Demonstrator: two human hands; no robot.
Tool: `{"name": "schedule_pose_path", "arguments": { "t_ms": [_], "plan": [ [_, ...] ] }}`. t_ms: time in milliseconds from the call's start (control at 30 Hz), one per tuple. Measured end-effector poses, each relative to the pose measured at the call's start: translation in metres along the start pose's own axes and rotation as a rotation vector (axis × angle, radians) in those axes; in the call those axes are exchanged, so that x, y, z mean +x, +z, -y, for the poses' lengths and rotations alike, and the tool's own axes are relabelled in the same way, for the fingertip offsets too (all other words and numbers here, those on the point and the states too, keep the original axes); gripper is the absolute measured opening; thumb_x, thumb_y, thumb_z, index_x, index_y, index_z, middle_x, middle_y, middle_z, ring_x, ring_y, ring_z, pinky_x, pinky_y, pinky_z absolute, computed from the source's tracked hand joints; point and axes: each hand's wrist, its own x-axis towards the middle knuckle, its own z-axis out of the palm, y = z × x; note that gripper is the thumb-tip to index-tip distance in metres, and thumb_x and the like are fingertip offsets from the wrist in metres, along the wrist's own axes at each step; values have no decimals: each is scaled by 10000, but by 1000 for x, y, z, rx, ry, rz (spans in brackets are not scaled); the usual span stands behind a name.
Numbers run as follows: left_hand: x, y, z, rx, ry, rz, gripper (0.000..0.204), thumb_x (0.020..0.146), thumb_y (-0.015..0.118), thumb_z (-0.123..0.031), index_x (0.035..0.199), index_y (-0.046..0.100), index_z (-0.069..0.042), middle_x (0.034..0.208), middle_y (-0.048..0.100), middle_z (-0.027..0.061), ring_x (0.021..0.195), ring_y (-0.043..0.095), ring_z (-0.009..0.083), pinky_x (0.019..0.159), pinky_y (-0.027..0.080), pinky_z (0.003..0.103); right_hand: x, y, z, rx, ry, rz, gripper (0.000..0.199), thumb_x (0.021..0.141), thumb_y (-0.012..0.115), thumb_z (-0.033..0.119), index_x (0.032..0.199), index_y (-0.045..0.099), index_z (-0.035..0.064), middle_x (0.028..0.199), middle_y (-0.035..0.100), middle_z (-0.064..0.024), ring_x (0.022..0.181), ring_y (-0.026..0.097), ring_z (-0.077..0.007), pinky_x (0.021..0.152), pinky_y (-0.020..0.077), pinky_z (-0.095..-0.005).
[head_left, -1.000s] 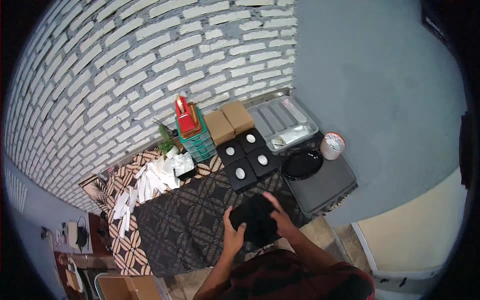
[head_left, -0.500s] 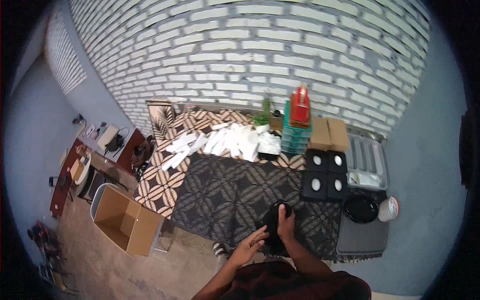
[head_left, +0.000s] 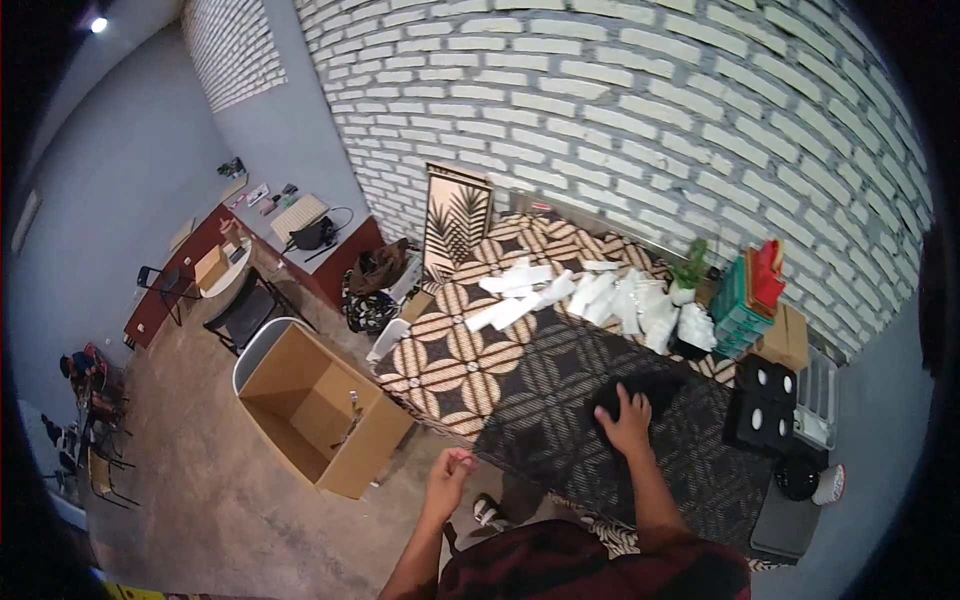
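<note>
My right hand (head_left: 627,428) lies over a dark, soft-looking black item (head_left: 655,388) on the table, with its fingers spread. That item blends into the dark patterned mat (head_left: 560,400), so its kind and outline are hard to make out. Off the table's front edge, my left hand (head_left: 447,485) hangs in the air with its fingers curled together. Whatever they may pinch is hidden. Nearest to this hand is an open cardboard box (head_left: 385,440), with a small shiny thing at its inner wall.
White strips (head_left: 520,295) and crumpled white pieces lie at the back. Further right stand a potted plant (head_left: 682,292), a green drawer unit (head_left: 742,318), black square pieces (head_left: 762,410), a clear tray (head_left: 818,400) and a black bowl (head_left: 797,478). Chairs (head_left: 245,315) stand far left.
The view has swung left. My left hand has moved away from the right hand toward the cardboard box and curled its fingers. The right hand has spread flat over the black item.
</note>
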Motion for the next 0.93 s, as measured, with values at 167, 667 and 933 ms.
{"name": "schedule_pose_path", "arguments": {
  "t_ms": [167, 667, 933],
  "plan": [
    [18, -83, 8, 9, -48, -157, 77, 991, 548, -105, 1050, 560, -57, 1000, 635, 49, 886, 618, 155, 840, 505, 319, -12, 60, -20, -316, 28, 29, 918, 875, 571, 665, 1582, 187, 223, 1567, 222, -291, 1480, 126, -445, 1187, 91, -595],
    [172, -51, -26, 362, -100, 399, 266, 994, 591, -222, 1170, 572, -23, 1058, 632, 72, 1011, 608, 165, 870, 494, 315, 12, 60, 0, -63, 179, -58, 660, 923, 569, 573, 1398, 484, 123, 1482, 329, -310, 1422, 232, -468, 1171, 119, -602],
    [288, -72, -32, 393, -1, 295, 256, 978, 605, -219, 1144, 618, -24, 992, 677, 92, 918, 636, 183, 816, 509, 327, 56, 51, 18, 1, 361, -24, 459, 942, 600, 451, 1195, 620, 70, 1417, 429, -256, 1339, 369, -435, 1128, 216, -598]
  ]
}}
